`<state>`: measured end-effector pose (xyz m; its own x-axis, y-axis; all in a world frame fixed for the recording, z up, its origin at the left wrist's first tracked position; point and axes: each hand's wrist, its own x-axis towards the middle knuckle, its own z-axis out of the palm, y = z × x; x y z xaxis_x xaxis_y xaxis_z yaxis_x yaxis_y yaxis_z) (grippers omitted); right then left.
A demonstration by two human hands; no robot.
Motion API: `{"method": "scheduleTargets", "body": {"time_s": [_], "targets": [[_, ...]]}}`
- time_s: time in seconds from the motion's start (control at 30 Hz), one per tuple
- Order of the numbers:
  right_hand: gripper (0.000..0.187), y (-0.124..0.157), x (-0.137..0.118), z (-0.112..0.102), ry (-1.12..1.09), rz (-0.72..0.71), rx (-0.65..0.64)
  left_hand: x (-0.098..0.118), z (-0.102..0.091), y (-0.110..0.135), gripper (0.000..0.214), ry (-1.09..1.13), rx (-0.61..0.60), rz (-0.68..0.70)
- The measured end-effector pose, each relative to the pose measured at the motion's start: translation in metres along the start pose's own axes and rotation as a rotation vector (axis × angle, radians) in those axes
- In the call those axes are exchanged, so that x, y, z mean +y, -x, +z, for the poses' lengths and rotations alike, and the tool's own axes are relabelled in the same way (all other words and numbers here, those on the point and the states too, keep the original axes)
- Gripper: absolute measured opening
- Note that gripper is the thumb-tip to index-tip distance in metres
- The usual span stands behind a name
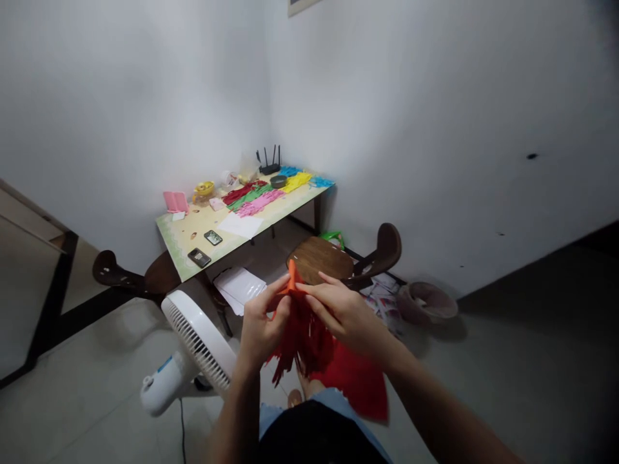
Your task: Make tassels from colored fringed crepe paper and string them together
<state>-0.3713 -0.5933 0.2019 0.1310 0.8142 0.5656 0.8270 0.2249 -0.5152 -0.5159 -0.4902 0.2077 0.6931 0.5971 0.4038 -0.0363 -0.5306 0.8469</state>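
Observation:
Between my two hands is a piece of orange-red fringed paper (292, 278), its top edge folded into a narrow upright strip. Cut strands dangle beneath it over my lap. My left hand (265, 322) pinches the folded part from the left, thumb against its near side. From the right, my right hand (341, 310) presses the same fold with thumb and fingertips, other fingers loosely bent. A large red sheet (360, 383) lies below my right forearm. Where the hanging strands end and other red material behind them begins, I cannot tell.
A table (176, 235) ahead carries coloured fringe bundles (261, 203), phones (199, 258), white paper (240, 225), a dark bowl (278, 181) and a router (269, 169). A white fan (198, 341) stands close on the left. Wooden chairs (322, 259) and a waste basket (425, 303) are nearby.

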Motion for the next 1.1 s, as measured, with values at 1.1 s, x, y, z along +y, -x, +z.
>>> {"method": "scheduleTargets", "body": {"time_s": [1.1], "targets": [[0.039, -0.268, 0.249, -0.040, -0.244, 0.052, -0.394, -0.119, 0.036, -0.298, 0.033, -0.210, 0.256, -0.015]]}}
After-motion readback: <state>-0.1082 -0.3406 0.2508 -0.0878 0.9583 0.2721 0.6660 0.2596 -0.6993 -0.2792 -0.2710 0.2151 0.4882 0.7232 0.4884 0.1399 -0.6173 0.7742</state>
